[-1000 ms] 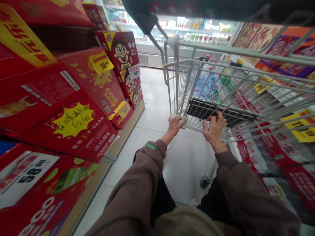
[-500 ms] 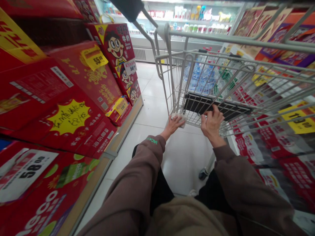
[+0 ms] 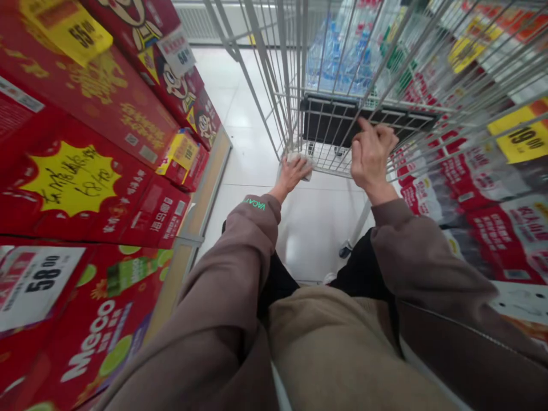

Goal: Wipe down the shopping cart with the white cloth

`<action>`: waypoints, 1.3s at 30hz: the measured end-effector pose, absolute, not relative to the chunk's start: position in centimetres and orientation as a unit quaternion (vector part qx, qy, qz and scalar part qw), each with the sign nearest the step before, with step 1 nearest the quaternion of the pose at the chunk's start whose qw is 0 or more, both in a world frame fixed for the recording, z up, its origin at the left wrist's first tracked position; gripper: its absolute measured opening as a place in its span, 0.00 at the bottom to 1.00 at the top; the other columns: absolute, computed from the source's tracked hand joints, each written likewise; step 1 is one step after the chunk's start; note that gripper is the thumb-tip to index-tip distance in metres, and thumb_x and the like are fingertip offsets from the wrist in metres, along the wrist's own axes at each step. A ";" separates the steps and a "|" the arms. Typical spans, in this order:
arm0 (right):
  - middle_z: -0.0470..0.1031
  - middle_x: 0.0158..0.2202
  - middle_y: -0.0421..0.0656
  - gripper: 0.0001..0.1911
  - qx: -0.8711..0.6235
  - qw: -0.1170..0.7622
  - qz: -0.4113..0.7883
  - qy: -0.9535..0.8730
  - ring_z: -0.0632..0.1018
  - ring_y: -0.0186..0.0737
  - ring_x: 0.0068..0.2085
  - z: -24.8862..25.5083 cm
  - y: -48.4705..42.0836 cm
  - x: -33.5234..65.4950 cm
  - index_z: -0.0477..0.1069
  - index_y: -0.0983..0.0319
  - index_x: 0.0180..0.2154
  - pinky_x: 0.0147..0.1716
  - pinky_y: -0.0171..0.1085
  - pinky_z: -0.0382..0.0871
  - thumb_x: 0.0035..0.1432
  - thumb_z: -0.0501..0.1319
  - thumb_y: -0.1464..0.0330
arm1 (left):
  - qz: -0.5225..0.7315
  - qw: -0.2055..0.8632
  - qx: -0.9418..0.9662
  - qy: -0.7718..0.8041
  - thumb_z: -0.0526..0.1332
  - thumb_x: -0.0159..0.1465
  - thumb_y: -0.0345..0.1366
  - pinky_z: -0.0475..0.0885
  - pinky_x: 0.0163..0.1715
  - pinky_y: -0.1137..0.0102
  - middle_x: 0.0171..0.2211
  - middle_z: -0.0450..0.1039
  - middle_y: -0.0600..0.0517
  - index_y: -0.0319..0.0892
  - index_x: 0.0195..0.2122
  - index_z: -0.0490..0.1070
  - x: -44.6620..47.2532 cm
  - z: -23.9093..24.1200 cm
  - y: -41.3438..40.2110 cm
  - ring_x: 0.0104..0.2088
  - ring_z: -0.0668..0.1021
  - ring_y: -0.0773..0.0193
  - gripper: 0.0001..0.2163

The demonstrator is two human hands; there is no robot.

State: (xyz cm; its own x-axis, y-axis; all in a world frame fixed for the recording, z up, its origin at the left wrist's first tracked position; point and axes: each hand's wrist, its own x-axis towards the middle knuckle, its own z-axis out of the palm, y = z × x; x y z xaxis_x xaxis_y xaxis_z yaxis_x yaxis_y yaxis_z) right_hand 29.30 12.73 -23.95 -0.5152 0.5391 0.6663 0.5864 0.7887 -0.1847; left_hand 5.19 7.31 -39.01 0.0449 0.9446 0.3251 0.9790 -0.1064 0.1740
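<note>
A wire shopping cart [image 3: 285, 94] stands in front of me, its basket above and ahead of my hands. At the lower left corner of the basket, my left hand [image 3: 294, 173] holds a crumpled white cloth [image 3: 306, 176] against the wires, fingers bent over it. Further right, my right hand [image 3: 373, 154] is closed on the basket's wires, with the index fingertip by a black panel [image 3: 329, 123] on the cart. Its palm side is hidden from me.
Stacked red drink cartons [image 3: 96, 319] on a low wooden-edged platform [image 3: 188, 251] line my left. Shrink-wrapped bottle packs [image 3: 505, 240] with yellow price tags line the right. Large water bottles [image 3: 342, 54] show through the wires. A cart wheel [image 3: 345, 249] rests near my leg on the tiled floor [image 3: 244, 165].
The view has tilted downward, so the cart and both hands appear higher. My left hand stays on the cloth at the basket's corner, and my right hand stays at the wires.
</note>
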 end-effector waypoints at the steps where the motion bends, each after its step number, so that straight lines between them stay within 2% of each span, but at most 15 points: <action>1: 0.67 0.67 0.47 0.23 -0.319 0.365 -0.033 -0.874 0.62 0.49 0.59 -24.0 12.8 29.6 0.70 0.59 0.46 0.63 0.58 0.51 0.75 0.40 0.56 | -0.175 0.046 -0.719 -0.671 0.56 0.71 0.28 0.53 0.67 0.36 0.63 0.70 0.43 0.47 0.59 0.71 5.4 -39.2 7.0 0.66 0.65 0.50 0.17; 3: 0.67 0.67 0.45 0.22 -0.310 0.357 -0.026 -0.881 0.63 0.50 0.60 -24.1 12.9 30.2 0.70 0.57 0.48 0.63 0.58 0.51 0.75 0.41 0.56 | -0.177 0.051 -0.714 -0.675 0.54 0.73 0.29 0.53 0.67 0.36 0.63 0.70 0.43 0.49 0.61 0.71 6.2 -39.1 7.1 0.66 0.66 0.51 0.18; 8: 0.69 0.66 0.46 0.22 -0.291 0.375 -0.012 -0.880 0.66 0.52 0.59 -24.8 13.1 31.5 0.70 0.57 0.51 0.62 0.58 0.54 0.73 0.42 0.55 | -0.215 0.082 -0.722 -0.653 0.49 0.76 0.34 0.46 0.71 0.41 0.61 0.71 0.51 0.62 0.61 0.72 8.9 -37.4 10.4 0.66 0.68 0.58 0.20; 11: 0.70 0.65 0.48 0.21 -0.299 0.372 -0.019 -0.878 0.66 0.51 0.59 -25.6 12.9 32.9 0.71 0.58 0.50 0.62 0.57 0.55 0.73 0.44 0.56 | -0.198 0.064 -0.734 -0.647 0.51 0.74 0.32 0.49 0.71 0.41 0.61 0.72 0.51 0.62 0.60 0.72 9.1 -37.6 10.9 0.65 0.69 0.57 0.20; 15: 0.72 0.63 0.49 0.20 -0.337 0.364 -0.022 -0.868 0.67 0.53 0.59 -26.8 13.2 35.5 0.72 0.60 0.50 0.62 0.58 0.55 0.72 0.46 0.58 | -0.170 0.032 -0.753 -0.634 0.55 0.71 0.28 0.55 0.68 0.40 0.61 0.72 0.47 0.58 0.59 0.73 9.6 -38.7 9.7 0.64 0.70 0.55 0.21; 17: 0.72 0.63 0.49 0.20 -0.362 0.359 -0.010 -0.861 0.67 0.54 0.60 -27.1 13.6 36.6 0.72 0.60 0.51 0.62 0.58 0.55 0.71 0.46 0.59 | -0.178 0.033 -0.749 -0.637 0.54 0.72 0.30 0.54 0.69 0.41 0.60 0.73 0.47 0.59 0.59 0.73 10.8 -38.5 10.1 0.64 0.70 0.55 0.20; 22: 0.71 0.63 0.50 0.19 -0.384 0.376 0.003 -0.844 0.66 0.54 0.60 -27.0 14.0 37.9 0.71 0.59 0.51 0.62 0.59 0.55 0.71 0.47 0.60 | -0.189 0.037 -0.759 -0.623 0.51 0.74 0.32 0.49 0.72 0.44 0.57 0.73 0.53 0.68 0.60 0.70 14.1 -36.4 13.1 0.64 0.70 0.62 0.22; 24: 0.72 0.62 0.50 0.18 -0.386 0.377 0.002 -0.842 0.66 0.54 0.60 -27.1 13.9 38.6 0.72 0.59 0.50 0.62 0.58 0.55 0.71 0.47 0.61 | -0.176 0.027 -0.765 -0.619 0.51 0.74 0.32 0.50 0.72 0.44 0.57 0.74 0.53 0.67 0.59 0.71 14.3 -36.5 13.2 0.64 0.70 0.62 0.21; 27: 0.73 0.61 0.50 0.18 -0.400 0.374 -0.001 -0.837 0.66 0.53 0.59 -27.6 13.9 40.1 0.72 0.60 0.49 0.62 0.57 0.55 0.70 0.48 0.62 | -0.153 0.019 -0.771 -0.618 0.54 0.72 0.29 0.58 0.68 0.43 0.60 0.74 0.49 0.60 0.57 0.75 13.9 -38.1 11.9 0.63 0.71 0.57 0.20; 29: 0.74 0.60 0.50 0.18 -0.411 0.381 -0.005 -0.828 0.67 0.53 0.58 -28.0 14.1 41.3 0.73 0.60 0.48 0.61 0.56 0.56 0.69 0.48 0.62 | -0.150 0.029 -0.760 -0.632 0.54 0.70 0.27 0.59 0.66 0.39 0.62 0.72 0.44 0.55 0.58 0.75 14.1 -38.9 11.1 0.63 0.71 0.52 0.20; 31: 0.74 0.59 0.51 0.18 -0.416 0.397 -0.010 -0.818 0.66 0.53 0.57 -28.1 14.5 42.2 0.73 0.61 0.48 0.59 0.57 0.57 0.69 0.48 0.62 | -0.152 0.038 -0.757 -0.634 0.54 0.71 0.27 0.59 0.65 0.37 0.63 0.72 0.42 0.54 0.60 0.73 15.1 -38.9 11.3 0.64 0.71 0.51 0.21; 36: 0.74 0.59 0.53 0.18 -0.416 0.438 -0.010 -0.797 0.66 0.56 0.57 -27.3 15.1 43.0 0.73 0.61 0.49 0.57 0.59 0.57 0.69 0.48 0.62 | -0.168 0.061 -0.779 -0.602 0.50 0.76 0.32 0.53 0.71 0.44 0.62 0.71 0.53 0.69 0.64 0.67 19.9 -35.4 14.8 0.65 0.70 0.61 0.23; 39: 0.74 0.59 0.52 0.19 -0.421 0.443 -0.013 -0.791 0.66 0.55 0.57 -27.1 14.9 43.3 0.73 0.60 0.49 0.59 0.59 0.57 0.69 0.48 0.62 | -0.165 0.075 -0.777 -0.603 0.50 0.76 0.33 0.53 0.71 0.42 0.62 0.71 0.53 0.70 0.64 0.66 21.5 -34.7 15.7 0.66 0.70 0.60 0.23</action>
State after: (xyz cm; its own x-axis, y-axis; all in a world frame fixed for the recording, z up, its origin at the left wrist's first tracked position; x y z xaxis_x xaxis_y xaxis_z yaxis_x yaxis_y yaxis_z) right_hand 43.27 14.94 -27.12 -0.2527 0.6546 0.7124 0.6780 0.6451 -0.3523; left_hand 21.53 15.68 -34.68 0.2175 0.9120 0.3477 0.9618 -0.2610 0.0830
